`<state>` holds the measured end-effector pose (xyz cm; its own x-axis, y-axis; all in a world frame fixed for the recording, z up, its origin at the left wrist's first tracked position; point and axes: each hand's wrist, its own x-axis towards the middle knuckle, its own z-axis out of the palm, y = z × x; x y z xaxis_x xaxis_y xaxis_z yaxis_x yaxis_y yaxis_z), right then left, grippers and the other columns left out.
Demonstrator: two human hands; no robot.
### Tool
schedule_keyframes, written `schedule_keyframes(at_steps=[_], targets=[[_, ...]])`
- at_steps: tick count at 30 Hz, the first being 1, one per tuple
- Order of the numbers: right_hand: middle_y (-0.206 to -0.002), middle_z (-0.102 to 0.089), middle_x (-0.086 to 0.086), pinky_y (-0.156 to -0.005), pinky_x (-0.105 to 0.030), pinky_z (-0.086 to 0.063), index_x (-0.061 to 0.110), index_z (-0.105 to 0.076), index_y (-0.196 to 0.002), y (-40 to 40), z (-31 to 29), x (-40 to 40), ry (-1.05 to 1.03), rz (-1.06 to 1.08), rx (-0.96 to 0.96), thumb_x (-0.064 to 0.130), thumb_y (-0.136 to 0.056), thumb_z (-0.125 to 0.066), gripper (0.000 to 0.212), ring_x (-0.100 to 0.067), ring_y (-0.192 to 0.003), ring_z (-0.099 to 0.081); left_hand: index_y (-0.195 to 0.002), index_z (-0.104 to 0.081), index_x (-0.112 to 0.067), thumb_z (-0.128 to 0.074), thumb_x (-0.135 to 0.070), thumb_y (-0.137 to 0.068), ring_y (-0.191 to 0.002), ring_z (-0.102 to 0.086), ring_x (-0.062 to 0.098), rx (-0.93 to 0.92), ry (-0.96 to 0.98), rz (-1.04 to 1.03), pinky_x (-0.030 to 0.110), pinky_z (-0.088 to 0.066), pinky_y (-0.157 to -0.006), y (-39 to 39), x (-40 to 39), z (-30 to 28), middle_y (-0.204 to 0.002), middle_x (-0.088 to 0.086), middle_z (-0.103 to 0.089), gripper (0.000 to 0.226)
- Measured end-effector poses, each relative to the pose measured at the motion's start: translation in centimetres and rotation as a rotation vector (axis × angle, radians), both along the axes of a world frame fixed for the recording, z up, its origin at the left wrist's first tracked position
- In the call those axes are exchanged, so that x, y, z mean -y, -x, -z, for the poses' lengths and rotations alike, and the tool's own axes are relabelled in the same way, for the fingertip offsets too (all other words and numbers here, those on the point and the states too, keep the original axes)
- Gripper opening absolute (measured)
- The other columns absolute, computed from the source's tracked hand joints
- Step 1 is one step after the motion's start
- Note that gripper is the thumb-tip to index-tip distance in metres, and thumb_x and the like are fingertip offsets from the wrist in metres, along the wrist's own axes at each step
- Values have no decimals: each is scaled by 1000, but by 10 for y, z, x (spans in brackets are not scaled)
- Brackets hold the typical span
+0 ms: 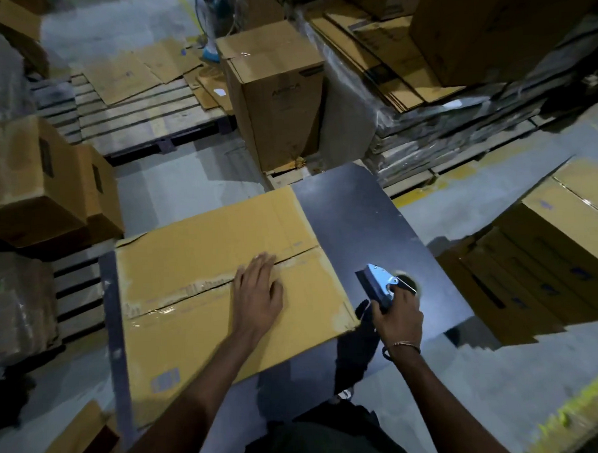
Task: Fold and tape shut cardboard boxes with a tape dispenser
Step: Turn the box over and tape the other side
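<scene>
Cardboard box [225,291], flaps folded shut, on dark table [376,229].
Likely light, stiff. Left hand [259,293] flat, fingers spread on centre seam; right hand [397,316] clenched around tape dispenser [382,284] just right of box.

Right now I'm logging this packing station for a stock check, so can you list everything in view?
Cardboard box: one, tan, flaps closed, on the dark table, old tape along its centre seam.
Table: one, dark, under the box.
Tape dispenser: one, blue metal, right of the box, above the table.
Upright carton: one, brown, beyond the table.
Flattened cartons: a stack, count unclear, upper right.
Wooden pallet: one, grey, upper left, loose cardboard sheets on it.
Boxes at left: two, brown, stacked side by side.
Boxes at right: several, tan, count unclear.
Left hand: flat on the box seam.
Right hand: gripping the tape dispenser, bangle on the wrist.
</scene>
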<state>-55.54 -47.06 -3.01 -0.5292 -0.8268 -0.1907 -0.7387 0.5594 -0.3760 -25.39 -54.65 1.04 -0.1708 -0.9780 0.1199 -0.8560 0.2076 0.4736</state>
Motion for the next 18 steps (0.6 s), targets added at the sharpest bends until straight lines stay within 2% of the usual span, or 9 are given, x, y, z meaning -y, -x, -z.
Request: schedule_keyframes(at_steps=[2, 5, 8, 12, 15, 18], targets=[[-116, -64, -18, -87, -50, -51, 5, -65, -123, 10, 8, 3, -114, -110, -63, 40, -77, -86, 61, -39, -111, -59, -148, -57, -18, -46, -45, -104, -150, -43, 25, 14, -42, -9, 52, -31, -123, 17, 37, -4, -160, 6, -50, 53], [-107, -67, -22, -84, -48, -50, 2, -67, -111, 24, 19, 17, -161, -236, -120, 35, -77, -87, 52, -42, -102, -61, -151, -53, -19, -58, -60, -100, -155, -33, 27, 38, -128, -31, 53, -27, -125, 34, 100, -17, -165, 10, -41, 66], [-101, -70, -22, -81, -48, -53, 2, -67, -101, 36, 24, 32, -133, -279, -136, 24, -81, -81, 34, -43, -94, -64, -160, -40, -22, -68, -78, -83, -158, -25, 30, 125, -184, -99, 52, -23, -127, 41, 145, -33, -171, 12, -30, 99], [-112, -71, -18, -88, -44, -55, 4, -68, -117, 48, 18, 44, -196, -200, -73, 19, -83, -78, 38, -40, -102, -67, -167, -21, -24, -55, -103, -62, -161, -15, 31, 245, -337, -175, 59, -16, -127, 34, 164, -38, -175, 11, -17, 136], [-117, -72, -9, -94, -37, -46, 17, -65, -126, 55, 26, 44, -311, -258, -141, 35, -93, -70, 39, -32, -109, -66, -166, -21, -23, -47, -109, -56, -159, -21, 33, 323, -336, -158, 59, -19, -126, 32, 169, -41, -172, 11, -24, 142], [-120, -71, -7, -98, -37, -40, 19, -65, -126, 61, 26, 47, -335, -277, -58, 38, -98, -63, 35, -30, -112, -64, -163, -28, -20, -58, -104, -56, -152, -32, 37, 368, -392, -162, 57, -29, -121, 39, 176, -57, -165, 14, -35, 139]])
